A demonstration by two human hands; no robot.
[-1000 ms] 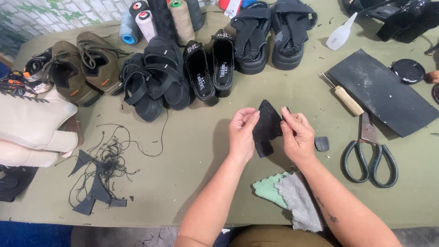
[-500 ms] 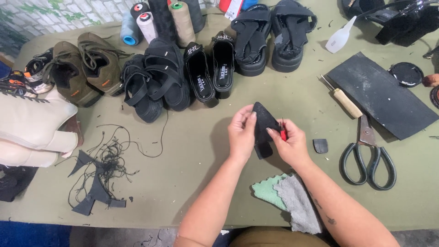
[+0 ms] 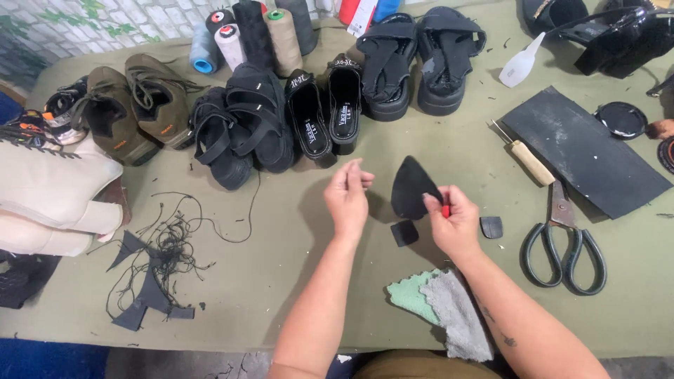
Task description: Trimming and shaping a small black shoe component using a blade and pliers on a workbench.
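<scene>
Olive cloth covers the table, shoes lined along its far side. Right hand pinches a black teardrop-shaped patch upright for inspection, a small red tool tucked alongside; left hand, loosely curled, holds nothing.

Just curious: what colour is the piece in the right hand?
Black, seen in the head view, pinched by the right hand.

Across the back we see thread spools, olive sneakers, black strappy sandals, black mules and chunky platform sandals. At right, scissors lie beside an awl and a black sheet. Cloths sit at the near edge, thread scraps at left.
</scene>
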